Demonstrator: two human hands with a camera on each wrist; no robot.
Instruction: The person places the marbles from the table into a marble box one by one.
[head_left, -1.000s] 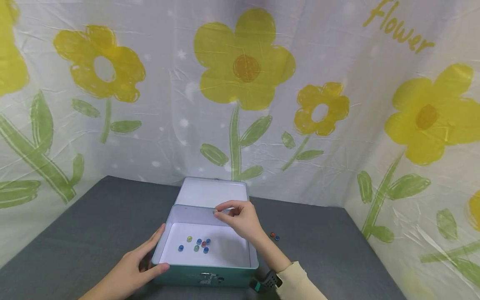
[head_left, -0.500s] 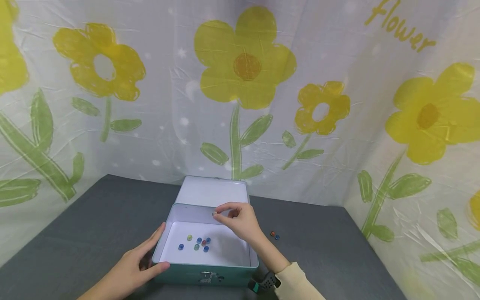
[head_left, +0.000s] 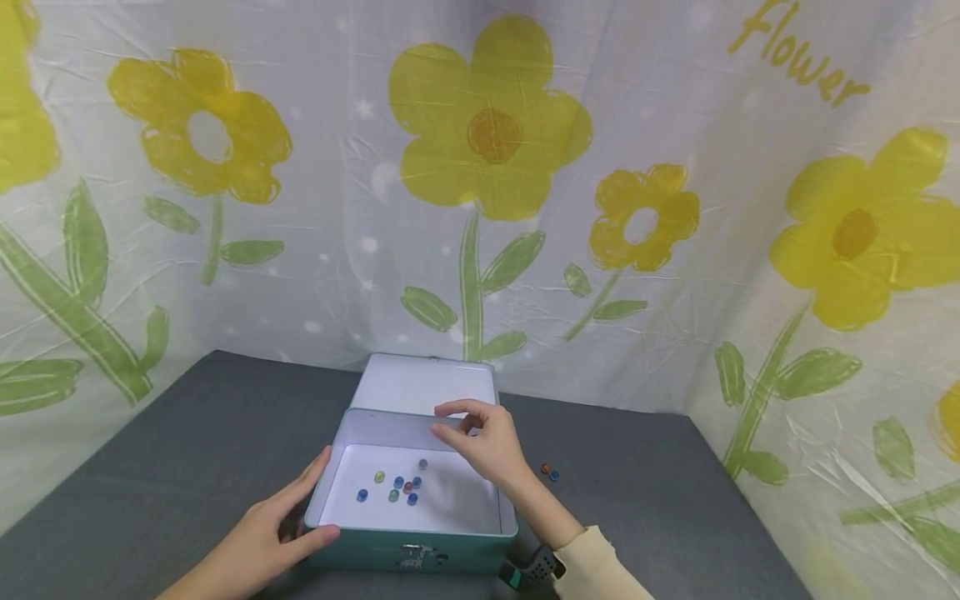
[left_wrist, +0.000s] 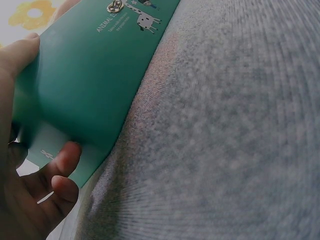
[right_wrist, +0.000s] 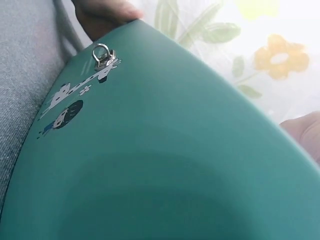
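A green tin box (head_left: pixel 411 552) with a white inside stands on the table, its lid (head_left: pixel 427 385) folded back behind it. Several glass marbles lie on the box floor, among them a yellow-green marble (head_left: pixel 379 477) and a blue marble (head_left: pixel 362 495). A greyish marble (head_left: pixel 423 464) shows farther back inside the box. My left hand (head_left: pixel 258 533) holds the box at its front left corner, thumb at the front and fingers along the side. Over the box's right part hovers my right hand (head_left: pixel 486 440), thumb and index finger apart, nothing between them.
To the right of the box, an orange marble (head_left: pixel 545 468) and a dark blue marble (head_left: pixel 554 476) lie on the dark grey tablecloth (head_left: pixel 637 500). A flower-printed curtain (head_left: pixel 337 208) hangs behind the table. On the front of the box is a metal clasp (right_wrist: pixel 104 57).
The right thumb and index finger have parted and let go of the greyish marble, which now shows inside the box. My left hand has kept its place on the box.
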